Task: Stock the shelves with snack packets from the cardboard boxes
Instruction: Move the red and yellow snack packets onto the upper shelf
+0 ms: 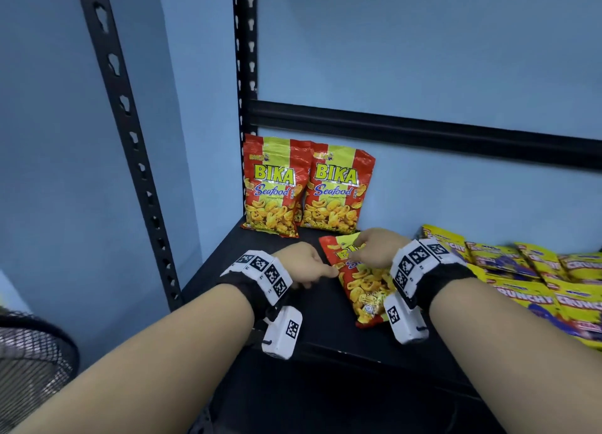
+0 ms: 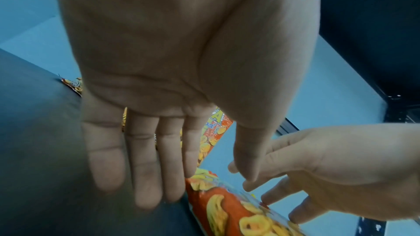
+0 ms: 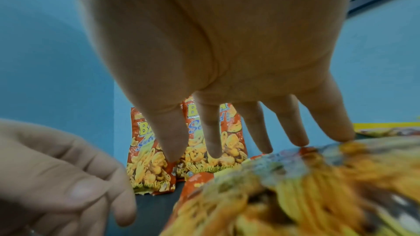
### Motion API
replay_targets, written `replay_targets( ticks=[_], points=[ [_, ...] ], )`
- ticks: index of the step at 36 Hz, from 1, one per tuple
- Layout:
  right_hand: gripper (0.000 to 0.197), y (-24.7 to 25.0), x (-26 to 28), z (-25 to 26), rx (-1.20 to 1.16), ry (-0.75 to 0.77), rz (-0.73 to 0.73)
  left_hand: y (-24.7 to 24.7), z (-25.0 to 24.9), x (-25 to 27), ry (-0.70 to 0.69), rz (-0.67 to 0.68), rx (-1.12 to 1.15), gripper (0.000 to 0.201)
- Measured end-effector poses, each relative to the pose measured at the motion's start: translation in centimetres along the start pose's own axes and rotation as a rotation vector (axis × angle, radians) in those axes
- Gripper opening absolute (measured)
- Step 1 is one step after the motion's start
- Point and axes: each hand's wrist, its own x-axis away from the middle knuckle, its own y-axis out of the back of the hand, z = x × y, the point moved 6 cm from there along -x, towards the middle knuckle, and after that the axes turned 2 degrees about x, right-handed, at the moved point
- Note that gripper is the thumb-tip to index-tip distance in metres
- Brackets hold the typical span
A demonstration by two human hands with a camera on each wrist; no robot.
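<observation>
Both hands down on the shelf (image 1: pixel 267 238), right hand (image 1: pixel 374 248) fingers (image 3: pixel 338 125) spread on the flat Bika packet (image 1: pixel 361 283), left hand (image 1: pixel 306 264) fingers (image 2: pixel 145 168) straight beside it.

We reach both bare forearms forward, wrists banded. Our left grip (image 1: pixel 306 264) lies palm down, fingers (image 2: pixel 145 177) straight and together. Our right grip (image 1: pixel 374 248) hovers palm down just beside it, fingers (image 3: pixel 256 128) spread and nearly straight, holding nothing.
</observation>
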Motion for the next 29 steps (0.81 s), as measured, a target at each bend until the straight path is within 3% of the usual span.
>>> replay_targets(
  ticks=[9, 16, 21, 26, 29],
  points=[
    [0.059, -2.8, 3.3, -0.5, 0.118, -0.013, 0.138, -2.3, 0.8, 3.5, -0.017, 0.025, -0.066, 0.058],
    [0.067, -4.1, 5.1, 0.2, 0.165, 0.008, 0.11, -2.3, 2.8, 6.8, 0.025, -0.035, -0.071, 0.07],
    [0.079, -5.8, 6.7, 0.8, 0.128, 0.032, 0.075, -2.0, 4.4, 8.8, 0.037, -0.111, 0.155, 0.054],
    [0.105, -7.4, 8.2, 0.8, 0.119, 0.035, 0.019, -1.8, 6.1, 9.8, 0.07, -0.214, 0.42, 0.075],
    [0.109, -7.7, 9.3, 1.2, 0.155, 0.056, -0.085, -1.7, 6.8, 10.4, 0.102, -0.291, 0.387, 0.065]
  ],
)
